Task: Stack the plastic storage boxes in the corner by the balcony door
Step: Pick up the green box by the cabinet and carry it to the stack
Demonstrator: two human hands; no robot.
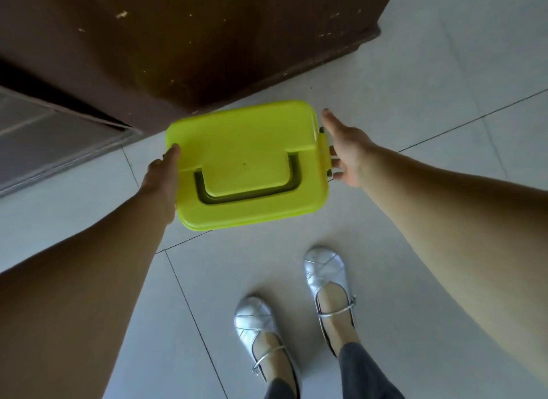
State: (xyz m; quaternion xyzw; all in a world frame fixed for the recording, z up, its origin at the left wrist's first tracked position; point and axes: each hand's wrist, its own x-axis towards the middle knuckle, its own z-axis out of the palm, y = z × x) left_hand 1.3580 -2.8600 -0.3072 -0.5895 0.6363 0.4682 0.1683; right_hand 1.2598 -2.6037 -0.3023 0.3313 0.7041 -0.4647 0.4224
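A lime-green plastic storage box (249, 137) with a folded-down handle recessed in its lid is seen from above, held over the tiled floor. My left hand (161, 179) presses against its left side, thumb on the lid's edge. My right hand (345, 149) grips its right side at the green latch, fingers curled under and thumb stretched forward. The box's body below the lid is hidden.
A dark brown wooden cabinet or door (178, 42) stands right behind the box. A grey framed panel (44, 137) lies at the left along the floor. Pale floor tiles (444, 72) spread to the right. My feet in silver shoes (326, 280) stand below the box.
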